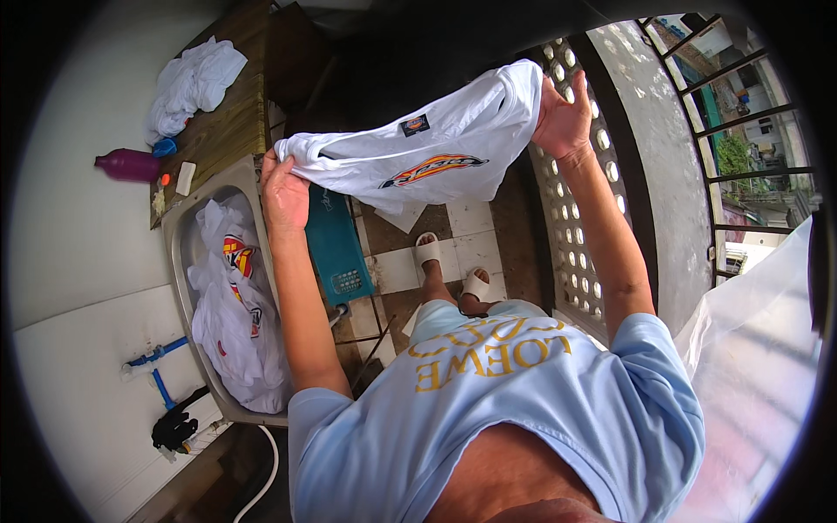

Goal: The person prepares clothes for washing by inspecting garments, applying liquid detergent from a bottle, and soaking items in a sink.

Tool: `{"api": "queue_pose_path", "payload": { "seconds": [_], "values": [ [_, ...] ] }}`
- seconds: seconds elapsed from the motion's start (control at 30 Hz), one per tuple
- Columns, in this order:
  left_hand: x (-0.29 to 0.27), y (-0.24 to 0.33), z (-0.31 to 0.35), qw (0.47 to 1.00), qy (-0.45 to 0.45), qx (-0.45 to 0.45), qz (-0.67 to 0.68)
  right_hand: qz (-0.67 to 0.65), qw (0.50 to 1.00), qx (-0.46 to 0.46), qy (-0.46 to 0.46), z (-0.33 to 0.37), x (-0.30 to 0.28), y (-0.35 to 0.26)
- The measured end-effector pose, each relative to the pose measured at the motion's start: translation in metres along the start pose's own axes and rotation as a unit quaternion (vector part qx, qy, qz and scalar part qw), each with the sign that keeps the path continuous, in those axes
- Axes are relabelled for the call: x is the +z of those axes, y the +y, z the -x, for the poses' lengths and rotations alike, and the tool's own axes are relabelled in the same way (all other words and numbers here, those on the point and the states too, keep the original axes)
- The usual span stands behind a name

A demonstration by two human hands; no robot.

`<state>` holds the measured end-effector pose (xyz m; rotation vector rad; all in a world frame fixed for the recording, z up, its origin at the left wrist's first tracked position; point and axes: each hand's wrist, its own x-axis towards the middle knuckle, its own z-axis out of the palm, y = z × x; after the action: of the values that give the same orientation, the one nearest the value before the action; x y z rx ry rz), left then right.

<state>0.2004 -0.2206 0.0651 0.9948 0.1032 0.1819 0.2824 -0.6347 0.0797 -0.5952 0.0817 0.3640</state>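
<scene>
A white T-shirt with a printed logo on its front is stretched out between my raised arms. My left hand pinches one end of it, with the thumb and fingers closed on the cloth. At the opposite end, my right hand grips the shirt, its thumb sticking up and the fingers partly hidden by the fabric. The shirt sags in the middle over the tiled floor, with a dark patch near its upper edge. Beside my left forearm, a metal sink holds wet-looking white clothes with red and yellow prints.
A crumpled white garment lies on the wooden counter, near a purple bottle and a white bar. Below my arms is a teal board. A perforated block wall and barred window stand at right.
</scene>
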Motion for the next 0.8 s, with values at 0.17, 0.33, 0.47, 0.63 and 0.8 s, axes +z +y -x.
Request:
{"api": "queue_pose_path", "payload": {
  "seconds": [0.17, 0.33, 0.47, 0.63, 0.8],
  "values": [
    [-0.011, -0.008, 0.007, 1.000, -0.017, 0.001, 0.026, -0.099, 0.984, 0.030, -0.142, -0.006, -0.030, 0.003],
    [-0.011, -0.013, 0.017, 0.999, 0.011, 0.012, 0.032, -0.050, 0.998, 0.004, -0.029, 0.002, -0.018, 0.012],
    [-0.012, -0.016, 0.021, 0.999, 0.027, 0.017, 0.025, -0.044, 0.999, 0.011, -0.022, 0.004, -0.016, 0.013],
    [-0.009, -0.014, 0.023, 0.999, 0.039, 0.009, 0.010, -0.022, 0.999, 0.012, -0.045, 0.003, -0.012, 0.009],
    [0.004, -0.006, 0.019, 0.999, 0.022, 0.004, -0.025, -0.010, 0.991, 0.042, -0.124, -0.010, -0.025, 0.001]
  ]
}}
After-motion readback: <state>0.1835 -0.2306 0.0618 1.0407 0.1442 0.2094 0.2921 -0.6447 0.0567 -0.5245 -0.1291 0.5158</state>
